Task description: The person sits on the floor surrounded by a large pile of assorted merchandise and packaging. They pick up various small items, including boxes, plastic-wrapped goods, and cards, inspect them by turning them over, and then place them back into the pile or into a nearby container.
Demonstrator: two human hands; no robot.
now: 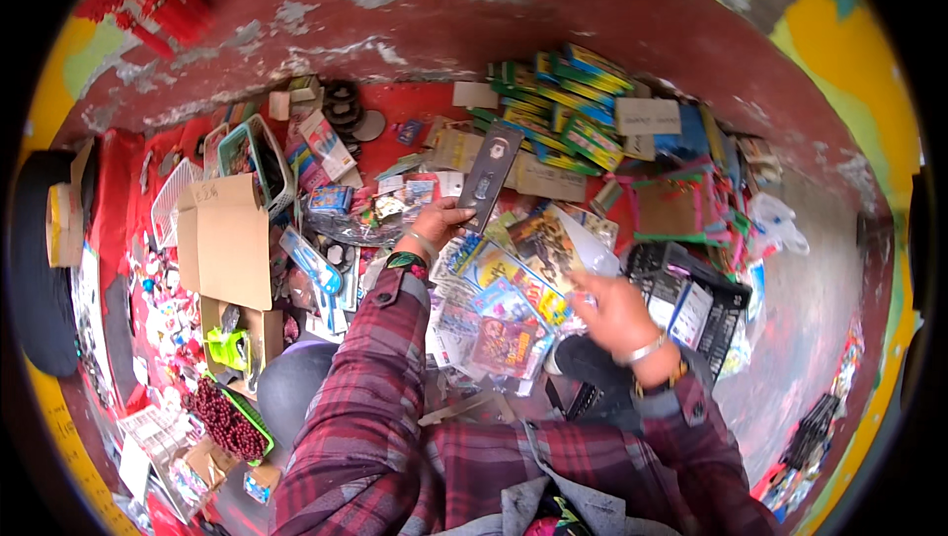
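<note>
My left hand point(440, 227) is closed on the lower end of a long, narrow dark flat package point(490, 175), which it holds up at a tilt over the pile. Lower and to the right, my right hand point(624, 314) hovers above the right side of the pile. Motion blurs its fingers, so whether they hold anything is unclear. Close by its fingertips is a white sheet point(587, 244). Between and below the hands lie colourful printed packets and booklets, among them a reddish-brown packet point(504, 346) and a yellow-and-blue one point(494, 264).
Yellow, green and blue boxes point(568, 106) are heaped at the back against the red wall. An open cardboard box point(227, 254) and a teal basket point(247, 161) stand at left. A black crate point(729, 314) is at right, near a white plastic bag point(775, 225).
</note>
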